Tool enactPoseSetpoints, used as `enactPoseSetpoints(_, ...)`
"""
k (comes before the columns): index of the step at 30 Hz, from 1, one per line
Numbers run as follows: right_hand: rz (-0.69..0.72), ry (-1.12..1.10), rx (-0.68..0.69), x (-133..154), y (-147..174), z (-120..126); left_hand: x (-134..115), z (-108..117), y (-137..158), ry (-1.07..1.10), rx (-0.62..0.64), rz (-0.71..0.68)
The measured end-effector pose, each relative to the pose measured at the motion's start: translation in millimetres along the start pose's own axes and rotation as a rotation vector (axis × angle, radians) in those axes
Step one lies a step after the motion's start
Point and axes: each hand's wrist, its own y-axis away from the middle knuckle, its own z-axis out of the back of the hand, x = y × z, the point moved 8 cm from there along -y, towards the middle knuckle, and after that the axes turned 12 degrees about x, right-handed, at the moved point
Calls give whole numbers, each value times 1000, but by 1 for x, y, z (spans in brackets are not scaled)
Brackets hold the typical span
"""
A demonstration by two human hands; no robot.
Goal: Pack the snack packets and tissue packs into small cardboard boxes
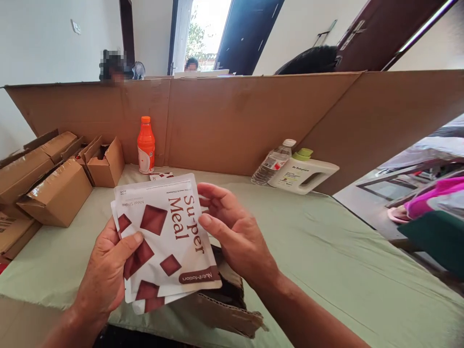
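Note:
Several white meal shake pouches (174, 244) with dark red squares lie stacked in my left hand (107, 263), whose thumb presses on the top pouch. The top pouch's lettering runs sideways. My right hand (241, 232) is beside the stack's right edge, its fingers curved and parted from the thumb; the fingertips are at the edge, and I cannot tell whether they touch it. Below the pouches, an opened cardboard box (232, 316) sits at the table's front edge, partly hidden by the pouches. Its inside looks dark.
Several cardboard boxes (60, 193) stand on the left of the green-covered table (326, 261). An orange bottle (146, 147), a tilted clear bottle (271, 164) and a white jug (304, 175) are by the cardboard partition (232, 121). People's heads show beyond it.

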Motion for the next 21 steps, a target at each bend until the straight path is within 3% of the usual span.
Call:
enactPoseSetpoints(2,-34,-77,-28,-6,-1,-1,0,-2,-2,-18,7,-9)
enactPoseSetpoints(7,-215,-355,169,-22,1,-24,1,-11,-11,-86,43,-31)
enactPoseSetpoints(14,-186,-294,32,-21,2,-7,20,-16,-16,-255,220,107)
enactPoseSetpoints(17,-131,-254,-76,-14,5,10,16,-20,-10,-596,365,94)
enactPoseSetpoints(21,-35,-146,-214,-1,11,33,2,-34,-2,-1080,476,-49)
